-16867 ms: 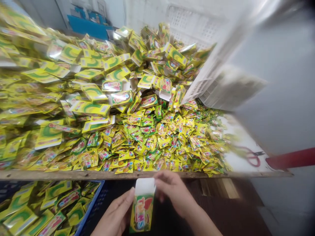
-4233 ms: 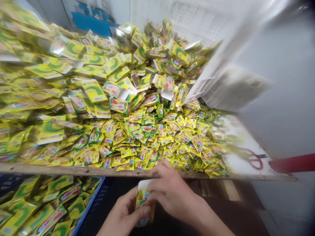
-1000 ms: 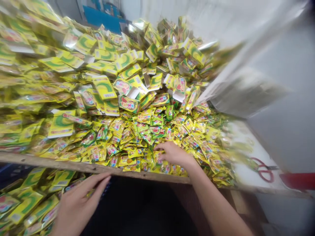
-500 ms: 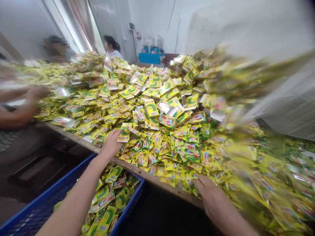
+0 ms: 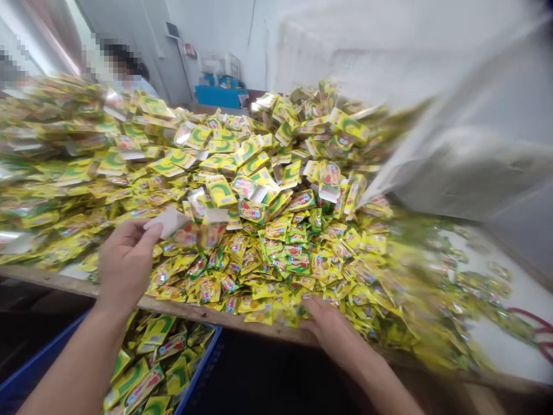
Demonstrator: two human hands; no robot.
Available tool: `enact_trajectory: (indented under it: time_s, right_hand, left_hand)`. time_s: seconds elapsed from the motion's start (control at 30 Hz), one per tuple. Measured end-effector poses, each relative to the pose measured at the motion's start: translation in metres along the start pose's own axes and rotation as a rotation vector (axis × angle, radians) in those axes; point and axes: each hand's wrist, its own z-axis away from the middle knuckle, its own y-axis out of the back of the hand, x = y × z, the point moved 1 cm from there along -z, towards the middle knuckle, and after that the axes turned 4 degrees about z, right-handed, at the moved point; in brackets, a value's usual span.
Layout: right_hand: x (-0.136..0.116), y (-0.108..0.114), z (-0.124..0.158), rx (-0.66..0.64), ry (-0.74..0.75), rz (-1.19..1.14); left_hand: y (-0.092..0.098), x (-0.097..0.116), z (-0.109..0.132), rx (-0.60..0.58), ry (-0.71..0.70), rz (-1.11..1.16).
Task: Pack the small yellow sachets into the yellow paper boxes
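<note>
My left hand pinches a small yellow carton by its white flap, just above the heap. The carton is slightly blurred. At the table's front edge my right hand rests against small yellow and green sachets, thumb and forefinger apart; its other fingers are hidden. Behind the hands rises a large heap of sachets and open-flapped yellow cartons. Beneath my left forearm, a blue plastic crate holds many filled-looking yellow cartons.
The wooden table edge runs between the heap and the crate. White sheeting hangs at the right, near a red cord. Across the heap a person is partly visible. Blue equipment stands at the back wall.
The view has swung right. My left hand has lifted the carton, and its white flap now faces up. My right hand stays by the sachets at the edge. The neighbour's arms have left view.
</note>
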Motion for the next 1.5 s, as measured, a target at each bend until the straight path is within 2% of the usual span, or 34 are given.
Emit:
enact_trajectory:
  time_s: [0.03,0.1,0.2,0.27,0.37,0.5,0.57,0.63,0.67,0.73,0.8,0.83,0.93,1.0,1.13,1.33,1.4,1.5]
  right_hand:
    - [0.002,0.002,0.001,0.038,-0.013,-0.039]
    - [0.006,0.008,0.003,0.169,-0.086,-0.124]
    - [0.009,0.019,0.004,0.398,-0.285,-0.349]
    - [0.010,0.024,0.003,0.493,-0.390,-0.545]
    - [0.009,0.026,-0.001,0.568,-0.417,-0.717]
    - [0.009,0.026,-0.002,0.584,-0.413,-0.768]
    - [0.006,0.033,-0.002,0.659,-0.421,-0.734]
    - [0.000,0.044,-0.003,0.768,-0.359,-0.636]
    - [-0.005,0.050,-0.005,0.801,-0.287,-0.572]
    - [-0.014,0.059,-0.010,0.787,-0.095,-0.436]
    - [-0.022,0.063,-0.013,0.721,0.048,-0.344]
    - [-0.024,0.064,-0.013,0.686,0.073,-0.320]
    - [-0.028,0.062,-0.006,0.526,-0.009,-0.280]
    - [-0.030,0.061,0.001,0.373,-0.087,-0.229]
    - [-0.035,0.060,0.012,0.160,-0.112,-0.162]
    - [-0.047,0.048,0.020,0.123,-0.117,-0.140]
    - [-0.052,0.048,0.022,0.030,-0.060,-0.147]
    - [-0.062,0.056,0.025,-0.182,0.121,-0.174]
  left_hand:
    - [-0.007,0.017,0.010,-0.049,0.005,0.050]
    - [-0.029,0.052,0.035,-0.223,0.009,0.149]
    - [-0.075,0.096,0.080,-0.541,0.006,0.320]
    - [-0.106,0.114,0.109,-0.658,0.045,0.437]
    - [-0.140,0.128,0.142,-0.666,0.138,0.587]
    - [-0.158,0.135,0.163,-0.643,0.245,0.723]
    - [-0.160,0.136,0.165,-0.676,0.273,0.729]
    - [-0.161,0.138,0.164,-0.779,0.280,0.774]
    - [-0.160,0.140,0.163,-0.839,0.275,0.807]
    - [-0.156,0.144,0.160,-0.918,0.288,0.887]
    - [-0.147,0.149,0.156,-0.944,0.377,0.977]
    - [-0.141,0.151,0.155,-0.962,0.448,1.013]
    - [-0.121,0.154,0.158,-1.035,0.644,1.053]
    - [-0.110,0.151,0.168,-1.026,0.720,1.039]
    - [-0.097,0.140,0.197,-0.926,0.781,1.002]
    - [-0.086,0.134,0.227,-0.824,0.828,1.053]
    - [-0.081,0.136,0.233,-0.857,0.899,1.106]
    - [-0.069,0.137,0.239,-0.895,0.973,1.159]
